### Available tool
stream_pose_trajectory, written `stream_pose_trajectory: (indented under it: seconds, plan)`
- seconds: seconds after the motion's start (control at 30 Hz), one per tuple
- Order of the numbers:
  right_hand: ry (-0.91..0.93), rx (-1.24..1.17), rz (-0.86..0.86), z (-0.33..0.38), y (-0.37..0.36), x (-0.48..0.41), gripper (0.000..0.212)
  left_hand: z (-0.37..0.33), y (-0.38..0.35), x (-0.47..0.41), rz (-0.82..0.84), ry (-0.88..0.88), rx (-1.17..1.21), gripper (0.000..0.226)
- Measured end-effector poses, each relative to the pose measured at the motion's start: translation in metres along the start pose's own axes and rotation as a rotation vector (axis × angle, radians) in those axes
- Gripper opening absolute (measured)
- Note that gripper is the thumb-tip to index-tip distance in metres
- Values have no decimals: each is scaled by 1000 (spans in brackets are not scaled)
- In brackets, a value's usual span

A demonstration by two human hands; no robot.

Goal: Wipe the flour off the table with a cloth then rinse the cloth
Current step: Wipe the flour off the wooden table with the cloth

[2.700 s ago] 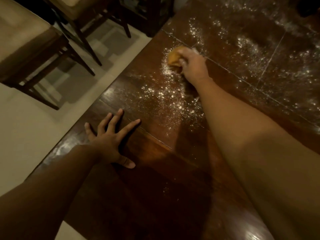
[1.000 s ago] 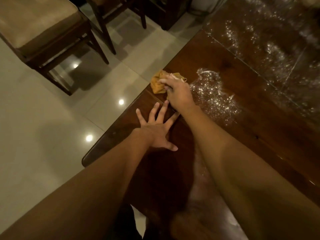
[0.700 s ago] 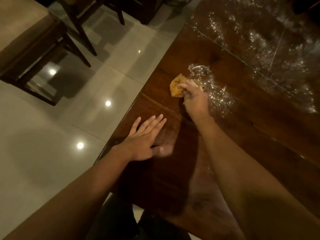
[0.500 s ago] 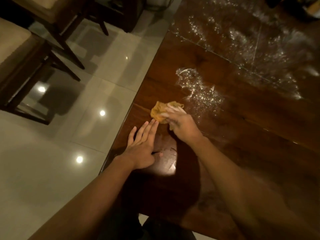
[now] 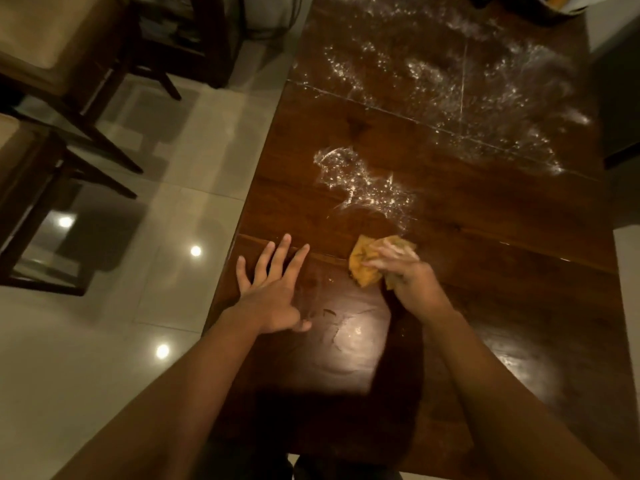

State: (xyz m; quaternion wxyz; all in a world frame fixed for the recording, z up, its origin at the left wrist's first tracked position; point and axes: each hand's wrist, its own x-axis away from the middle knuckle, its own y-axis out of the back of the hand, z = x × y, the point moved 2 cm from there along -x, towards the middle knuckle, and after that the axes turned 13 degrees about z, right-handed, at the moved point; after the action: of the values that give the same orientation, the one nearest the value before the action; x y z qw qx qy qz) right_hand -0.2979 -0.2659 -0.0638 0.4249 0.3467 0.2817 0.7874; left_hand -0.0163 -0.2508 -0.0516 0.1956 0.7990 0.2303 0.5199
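A dark wooden table [image 5: 485, 237] fills the right of the head view. White flour [image 5: 363, 185] lies in a smeared patch just beyond my hands, and a wider scatter of flour [image 5: 467, 81] covers the far end. My right hand [image 5: 412, 282] grips a bunched yellow cloth [image 5: 363, 268] and holds it down on the wood near the table's middle. My left hand [image 5: 273, 289] lies flat with fingers spread on the table by its left edge, a short way left of the cloth.
Two dark wooden chairs [image 5: 52, 81] with pale seats stand on the glossy tiled floor [image 5: 121, 306] to the left. A dark object [image 5: 557, 5] sits at the table's far right corner. The table's left edge runs just beside my left hand.
My right hand has dragged the cloth back toward me and then to the right, away from my left hand. The flour near the left edge is gathered into a smaller patch. My left hand stays planted.
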Motion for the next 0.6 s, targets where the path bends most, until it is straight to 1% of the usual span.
stream_pose_trajectory:
  seconds: [0.1, 0.13, 0.17, 0.2, 0.3, 0.33, 0.37, 0.4, 0.5, 0.53, 0.57, 0.6]
  plan:
    - [-448, -85, -339, -19, 19, -11, 46, 2, 35, -22, -46, -2, -51, 134]
    - [-531, -54, -385, -15, 19, -20, 43, 1, 45, -29, -39, 9, -53, 134]
    - [-535, 8, -377, -9, 17, -28, 43, -1, 53, -36, -26, 24, -52, 135]
    - [-477, 55, -318, -4, 13, -34, 43, -2, 59, -40, -13, 40, -52, 135]
    - [-117, 132, -22, -15, 23, -29, 42, -8, 65, -48, 16, 71, -51, 138]
    - [-47, 174, 51, -28, 37, -25, 42, -9, 65, -49, 18, 81, -54, 139]
    - [-47, 220, 76, -44, 50, -25, 42, -9, 65, -49, 18, 92, -55, 140]
    - [-114, 233, 44, -58, 63, -29, 43, -10, 65, -49, 16, 102, -56, 140]
    - [-508, 67, -170, -71, 78, -54, 48, -14, 69, -50, 23, 117, -55, 142]
    - [-573, 81, -194, -64, 75, -65, 50, -15, 70, -50, 30, 118, -49, 143]
    - [-551, 147, -178, -55, 71, -77, 53, -15, 71, -51, 40, 120, -48, 144]
    - [-451, 231, -116, -47, 69, -87, 54, -16, 72, -51, 49, 125, -53, 144]
